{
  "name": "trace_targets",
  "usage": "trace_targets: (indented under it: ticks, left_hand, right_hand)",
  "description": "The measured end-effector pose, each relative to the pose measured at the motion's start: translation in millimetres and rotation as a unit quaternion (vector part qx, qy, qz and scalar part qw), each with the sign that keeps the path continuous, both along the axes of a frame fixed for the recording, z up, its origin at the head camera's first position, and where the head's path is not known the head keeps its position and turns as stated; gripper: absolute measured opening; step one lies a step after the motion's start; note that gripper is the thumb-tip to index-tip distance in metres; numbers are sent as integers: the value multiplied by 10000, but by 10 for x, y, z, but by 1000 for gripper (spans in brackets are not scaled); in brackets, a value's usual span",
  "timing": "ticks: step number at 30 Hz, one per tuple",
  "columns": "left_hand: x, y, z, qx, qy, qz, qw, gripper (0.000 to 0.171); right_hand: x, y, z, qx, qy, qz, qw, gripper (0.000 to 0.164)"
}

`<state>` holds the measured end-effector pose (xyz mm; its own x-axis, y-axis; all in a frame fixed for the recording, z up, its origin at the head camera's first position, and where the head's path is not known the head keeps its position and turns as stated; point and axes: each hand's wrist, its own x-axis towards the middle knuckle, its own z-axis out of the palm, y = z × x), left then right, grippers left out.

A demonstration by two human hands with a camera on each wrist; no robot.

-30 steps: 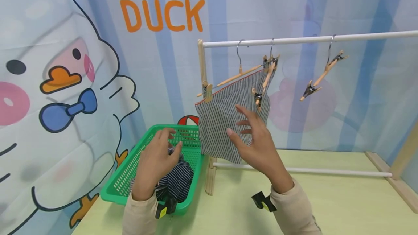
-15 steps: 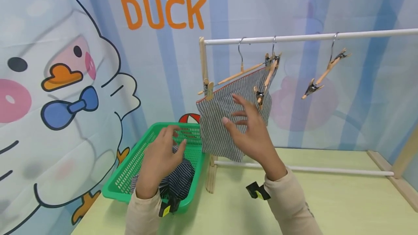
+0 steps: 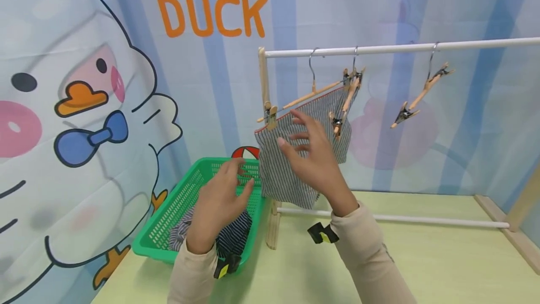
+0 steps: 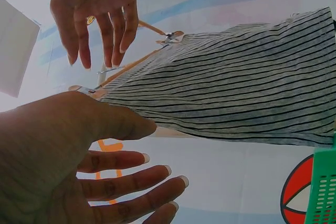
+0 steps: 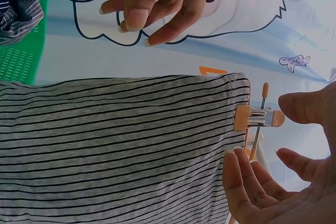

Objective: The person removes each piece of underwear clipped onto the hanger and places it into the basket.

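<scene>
A black-and-grey striped cloth garment (image 3: 280, 168) with a red top edge hangs from a wooden clip hanger (image 3: 326, 90). Its near top corner is pinched in the hanger's clip (image 5: 241, 117). My right hand (image 3: 311, 158) is raised before the garment, fingers spread and loosely bent; in the right wrist view the thumb and fingers lie close around that clip, with a gap at the thumb. My left hand (image 3: 221, 203) hovers over the green basket (image 3: 145, 248), its fingers apart and holding nothing. In the left wrist view the garment stretches away beyond its thumb.
Dark striped clothes (image 3: 237, 233) and a paler striped piece (image 3: 180, 228) lie in the basket. Two more clip hangers, one near (image 3: 351, 97) and one farther right (image 3: 422, 94), hang on the white rail (image 3: 392, 49). A lower bar (image 3: 413, 219) crosses the rack's base.
My right hand has moved left and up across the garment, toward its near clip. My left hand has shifted right and slightly up over the basket, uncovering more of the pale striped cloth.
</scene>
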<state>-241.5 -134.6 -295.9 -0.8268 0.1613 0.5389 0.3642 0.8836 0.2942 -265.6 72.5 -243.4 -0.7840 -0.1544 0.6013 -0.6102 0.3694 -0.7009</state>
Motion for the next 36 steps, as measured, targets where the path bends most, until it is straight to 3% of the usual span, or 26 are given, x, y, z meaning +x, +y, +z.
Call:
trace_targets:
  ticks: [6,18,36]
  left_hand:
    - [-10,52,-24,1,-81,-127,9999,46]
    - [-38,78,1,-52,145,-216,9996,45]
    - [7,81,40,-118,305,-263,9991,44]
  right_hand:
    - [-33,-49,92,-5,-88,-29,10000,65]
    - [-146,-157,263,136,-212,-273,9993,62]
    - [-230,-288,277,97,-176,-481,9986,38]
